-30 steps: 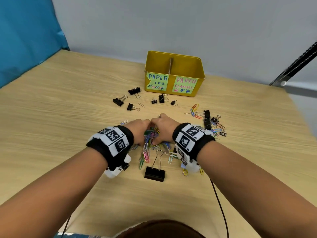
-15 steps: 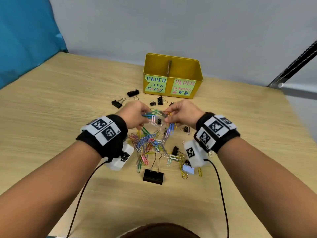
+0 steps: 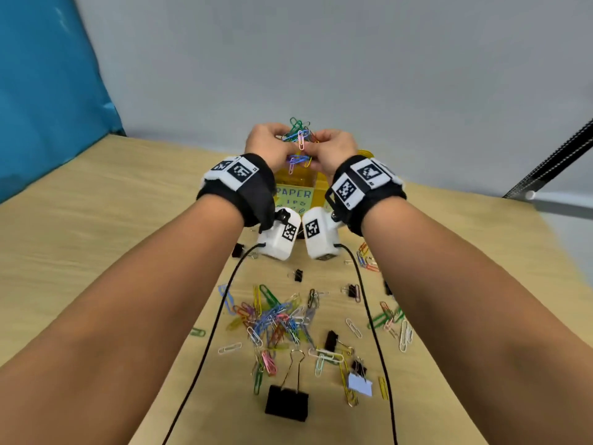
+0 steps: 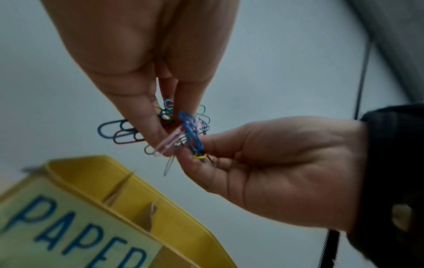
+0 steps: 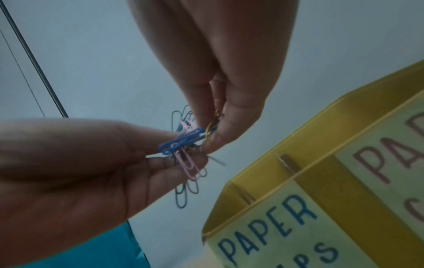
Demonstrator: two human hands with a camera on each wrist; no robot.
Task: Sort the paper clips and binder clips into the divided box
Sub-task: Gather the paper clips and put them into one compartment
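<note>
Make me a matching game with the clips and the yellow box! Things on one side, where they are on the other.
Things:
1. bunch of paper clips
2. big black binder clip
3. yellow box
4. pile of paper clips

Places:
A. standing on the table, nearest the person
B. pinched between both hands, up in the air
C. spread on the table between the forearms
D. just below the hands

Pairs: 1-B, 2-A, 3-D, 4-C

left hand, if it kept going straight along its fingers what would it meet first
The clip bunch its fingers already pinch, with the right hand gripping the other side. Beyond that, only wall shows; the box looks lower, though depth is unclear.
</note>
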